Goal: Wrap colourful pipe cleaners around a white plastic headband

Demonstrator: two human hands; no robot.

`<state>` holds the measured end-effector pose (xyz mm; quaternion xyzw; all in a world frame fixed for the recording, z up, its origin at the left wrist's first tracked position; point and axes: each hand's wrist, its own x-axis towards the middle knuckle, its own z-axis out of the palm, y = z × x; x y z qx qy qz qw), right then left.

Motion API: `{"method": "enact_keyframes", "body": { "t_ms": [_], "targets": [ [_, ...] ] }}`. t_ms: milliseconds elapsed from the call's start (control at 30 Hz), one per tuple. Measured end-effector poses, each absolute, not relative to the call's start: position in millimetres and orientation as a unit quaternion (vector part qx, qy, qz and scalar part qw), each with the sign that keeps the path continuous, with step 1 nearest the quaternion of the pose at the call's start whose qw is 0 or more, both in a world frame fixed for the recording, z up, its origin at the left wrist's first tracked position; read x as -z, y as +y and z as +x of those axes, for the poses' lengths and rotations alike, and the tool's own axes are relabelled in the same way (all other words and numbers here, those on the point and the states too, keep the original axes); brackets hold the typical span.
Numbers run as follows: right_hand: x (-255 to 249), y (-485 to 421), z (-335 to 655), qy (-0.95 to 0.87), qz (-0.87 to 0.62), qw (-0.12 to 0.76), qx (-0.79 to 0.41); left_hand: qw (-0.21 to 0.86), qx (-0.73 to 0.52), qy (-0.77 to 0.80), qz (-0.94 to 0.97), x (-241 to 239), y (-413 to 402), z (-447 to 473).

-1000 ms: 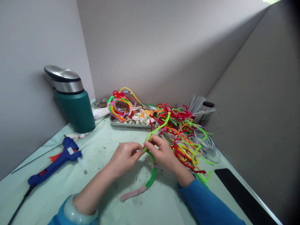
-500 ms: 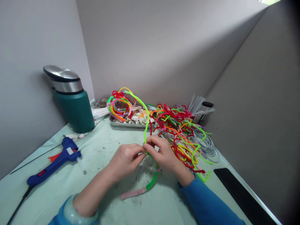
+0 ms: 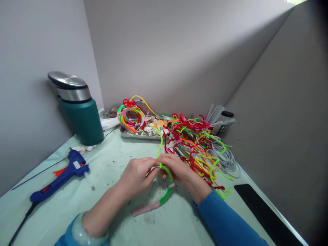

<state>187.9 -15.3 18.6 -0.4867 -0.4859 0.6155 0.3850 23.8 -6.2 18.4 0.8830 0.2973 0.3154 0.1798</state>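
Note:
A curved hoop [image 3: 166, 195] wrapped in pink and green fuzzy pipe cleaner hangs below my fingers over the table. My left hand [image 3: 140, 174] pinches the hoop's upper end between thumb and fingers. Close against it, my right hand [image 3: 176, 167] has its fingers closed around a lime-green pipe cleaner [image 3: 160, 145], whose loose end stands up above both hands. Bright green coils sit on the hoop just below the fingertips. The right fingertips are partly hidden behind the work.
A metal tray [image 3: 143, 137] of shells holds finished colourful hoops [image 3: 132, 119] at its left. Right of it lies a tangle of pipe cleaners [image 3: 192, 130], with grey wire [image 3: 225, 159] beyond. Leftward are a blue glue gun [image 3: 61, 174] and a green bottle [image 3: 82, 119]. A black strip [image 3: 266, 212] lies at right.
The lime-green pipe cleaner's free end has come down and shows shorter above the hands. My right hand has turned over and its fingers have gone behind the hoop; my left hand stays put.

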Motion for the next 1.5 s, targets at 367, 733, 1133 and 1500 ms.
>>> {"method": "enact_keyframes", "body": {
  "t_ms": [367, 733, 1133, 1500],
  "targets": [
    [-7, -12, 189, -0.484, -0.491, 0.33, -0.645, 0.172, -0.327, 0.313, 0.875, -18, -7, 24],
    [1, -11, 184, -0.635, -0.51, 0.404, -0.417, 0.145, -0.236, 0.451, 0.848, -8, 7, 22],
    [-2, -19, 183, -0.791, -0.497, 0.317, -0.165, 0.18, -0.203, 0.484, 0.832, 0, 13, 21],
    [3, -18, 183, -0.773, -0.507, 0.34, -0.171, 0.209, -0.202, 0.462, 0.838, -5, 14, 20]
  ]
}}
